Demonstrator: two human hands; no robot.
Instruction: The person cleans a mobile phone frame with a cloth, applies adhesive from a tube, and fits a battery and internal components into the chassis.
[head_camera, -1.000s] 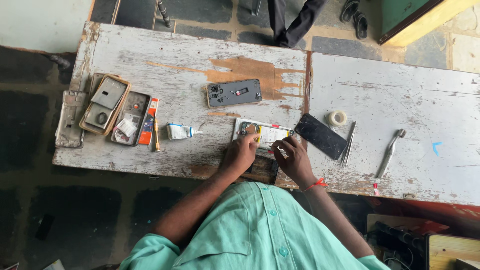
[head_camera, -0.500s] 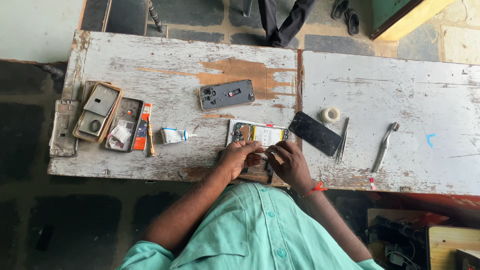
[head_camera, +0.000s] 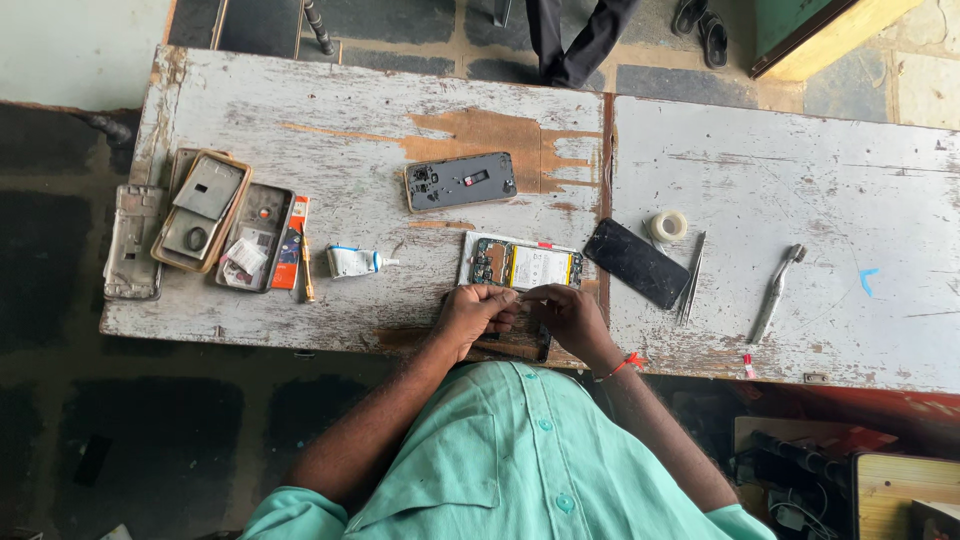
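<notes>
Left hand (head_camera: 478, 312) and right hand (head_camera: 563, 310) are pinching 1 small, unclear piece beside the opened phone (head_camera: 520, 266); steadying wrists on the table (head_camera: 400, 200) helps.

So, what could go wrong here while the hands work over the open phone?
1. Both hands, left and right, pinch something too small to tell, right at the table edge; if dropped, it may fall to the floor.
2. The open phone lies with its inside bare; a slip might scratch it.
3. The screen lies beside the tweezers; a bump could scratch it.
</notes>
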